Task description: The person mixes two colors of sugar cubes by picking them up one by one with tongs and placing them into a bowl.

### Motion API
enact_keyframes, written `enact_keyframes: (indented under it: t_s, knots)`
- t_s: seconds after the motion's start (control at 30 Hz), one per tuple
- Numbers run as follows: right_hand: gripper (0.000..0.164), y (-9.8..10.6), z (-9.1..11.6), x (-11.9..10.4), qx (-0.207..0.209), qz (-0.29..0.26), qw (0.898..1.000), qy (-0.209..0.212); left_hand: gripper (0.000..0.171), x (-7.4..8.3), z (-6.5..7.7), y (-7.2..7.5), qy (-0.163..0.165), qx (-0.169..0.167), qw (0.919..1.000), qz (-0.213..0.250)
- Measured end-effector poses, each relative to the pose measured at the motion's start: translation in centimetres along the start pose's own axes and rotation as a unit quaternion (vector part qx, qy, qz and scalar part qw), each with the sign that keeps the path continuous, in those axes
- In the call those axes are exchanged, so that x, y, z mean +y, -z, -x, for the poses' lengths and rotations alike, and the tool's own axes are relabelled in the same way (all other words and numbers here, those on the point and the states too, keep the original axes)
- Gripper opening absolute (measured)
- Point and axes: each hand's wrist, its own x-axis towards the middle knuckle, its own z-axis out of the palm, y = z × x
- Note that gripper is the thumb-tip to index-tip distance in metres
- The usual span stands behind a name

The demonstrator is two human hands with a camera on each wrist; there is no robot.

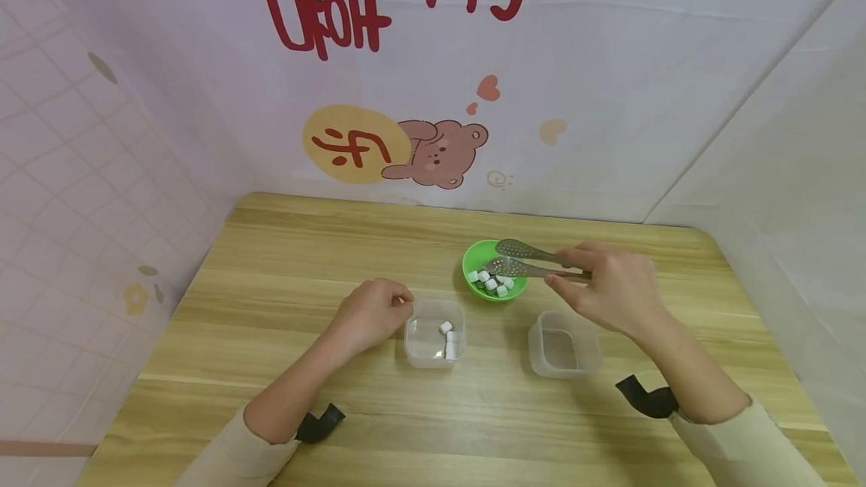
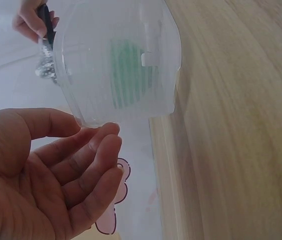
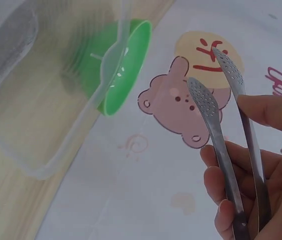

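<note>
My left hand (image 1: 370, 316) pinches the left rim of a clear plastic container (image 1: 422, 361) between thumb and fingertips; the left wrist view shows the fingers at its corner. A few white cubes (image 1: 451, 337) lie inside, along its right side. In my right hand (image 1: 619, 284) are metal tongs (image 1: 509, 267) with perforated tips. The tips hover over a green bowl (image 1: 473, 255) that holds several white cubes (image 1: 491, 285). In the right wrist view the arms of the tongs (image 3: 215, 132) stand apart, with nothing between them.
A second clear container (image 1: 541, 358) stands to the right on the wooden table (image 1: 406, 427), below my right hand. Behind the table hangs a white cloth (image 1: 609, 43) with red lettering and a cartoon bear (image 1: 440, 156). Black straps (image 1: 647, 397) show at both wrists.
</note>
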Motion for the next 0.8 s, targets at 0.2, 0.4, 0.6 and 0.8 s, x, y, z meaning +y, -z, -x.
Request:
enact_keyframes:
  t_s: [0.2,0.4,0.6,0.8]
  knots:
    - [0.032,0.5,-0.3,-1.3,0.015,-0.012,0.999,0.046,0.020,0.1,0.0,-0.1,0.000,0.000,1.0000,0.004]
    - [0.028,0.4,-0.7,-2.8,0.013,-0.020,0.996,0.089,0.021,0.0,0.1,0.0,0.004,0.000,1.0000,0.008]
    - [0.025,0.0,-0.7,-4.3,-0.009,-0.023,0.993,0.114,0.021,0.0,0.1,0.0,0.002,-0.001,0.9999,0.010]
    - [0.027,-0.5,-0.8,-5.8,-0.034,-0.006,0.990,0.140,0.020,0.0,0.0,-0.1,-0.004,0.004,1.0000,0.001]
